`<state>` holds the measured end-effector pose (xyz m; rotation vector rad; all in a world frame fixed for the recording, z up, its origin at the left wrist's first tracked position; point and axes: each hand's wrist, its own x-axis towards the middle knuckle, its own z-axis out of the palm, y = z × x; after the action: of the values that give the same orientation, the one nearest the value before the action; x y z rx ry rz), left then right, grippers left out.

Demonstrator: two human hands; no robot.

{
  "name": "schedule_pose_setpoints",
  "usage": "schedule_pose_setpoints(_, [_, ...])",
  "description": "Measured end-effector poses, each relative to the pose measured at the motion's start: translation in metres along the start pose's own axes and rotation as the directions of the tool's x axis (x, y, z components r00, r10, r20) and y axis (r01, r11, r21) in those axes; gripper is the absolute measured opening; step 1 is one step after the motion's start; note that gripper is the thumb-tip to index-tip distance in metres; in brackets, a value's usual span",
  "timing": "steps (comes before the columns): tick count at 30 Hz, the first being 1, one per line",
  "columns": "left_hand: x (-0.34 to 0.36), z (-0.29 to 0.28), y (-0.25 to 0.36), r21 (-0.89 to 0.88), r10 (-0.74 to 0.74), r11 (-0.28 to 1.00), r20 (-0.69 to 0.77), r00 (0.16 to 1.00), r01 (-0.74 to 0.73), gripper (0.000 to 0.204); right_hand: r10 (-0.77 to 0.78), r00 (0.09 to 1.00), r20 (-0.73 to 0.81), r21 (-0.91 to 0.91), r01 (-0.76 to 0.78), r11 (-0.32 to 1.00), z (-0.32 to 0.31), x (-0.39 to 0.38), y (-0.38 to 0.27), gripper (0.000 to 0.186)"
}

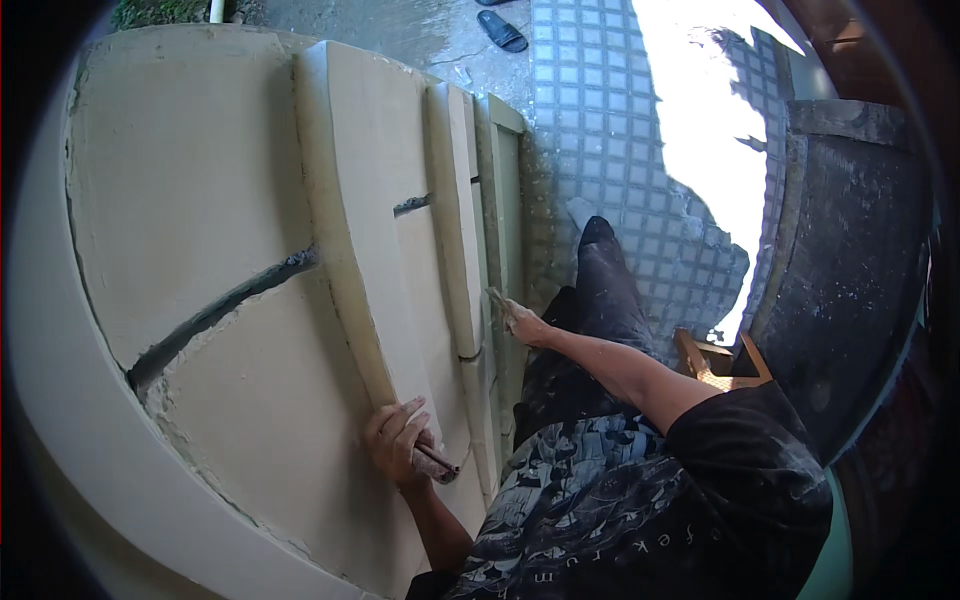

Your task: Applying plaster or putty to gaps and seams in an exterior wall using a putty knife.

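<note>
My left hand (395, 440) is closed near the lower end of a thick raised pale strip (345, 220) on a cream wall surface (190, 150). In it is a plaster-smeared object with a dark edge (436, 465), its kind hard to make out. Farther right, my right hand (522, 325) is closed on a thin, pale-smeared tool (496, 298) whose tip points up against the wall's narrow greenish panel (509, 220). Its full shape is hidden by the fingers.
A dark rough groove (215, 325) cuts across the wall, and a second raised strip (455, 220) runs beside the first. Grey tiles (590, 120) cover the floor. A black slipper (502, 31), a small wooden stool (735, 375) and a dark board (850, 240) are around me.
</note>
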<state>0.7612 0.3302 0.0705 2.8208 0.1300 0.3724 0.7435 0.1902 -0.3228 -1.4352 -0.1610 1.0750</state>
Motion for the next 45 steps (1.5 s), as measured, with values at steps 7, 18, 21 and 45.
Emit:
schedule_pose_setpoints(7, [-0.004, -0.003, 0.004, 0.011, -0.101, 0.995, 0.024, 0.995, 0.101, 0.009, -0.24, 0.897, -0.372, -0.033, 0.246, 0.969, -0.053, 0.059, -0.131, 0.017])
schedule_pose_setpoints(18, [-0.003, -0.001, 0.008, 0.036, -0.11, 0.993, 0.037, 0.993, 0.109, 0.027, -0.432, 0.817, -0.383, 0.098, 0.501, 0.86, -0.065, 0.079, -0.376, 0.041])
schedule_pose_setpoints(21, [0.0, -0.001, 0.011, 0.008, -0.145, 0.989, 0.035, 0.989, 0.145, 0.031, -0.364, 0.846, -0.39, 0.086, 0.427, 0.9, -0.09, 0.098, -0.412, 0.044])
schedule_pose_setpoints(45, [-0.117, -0.001, 0.051, 0.052, -0.232, 0.961, -0.388, 0.892, 0.273, 0.024, 0.217, 0.918, 0.332, -0.252, -0.135, 0.958, -0.12, -0.065, -0.256, 0.056])
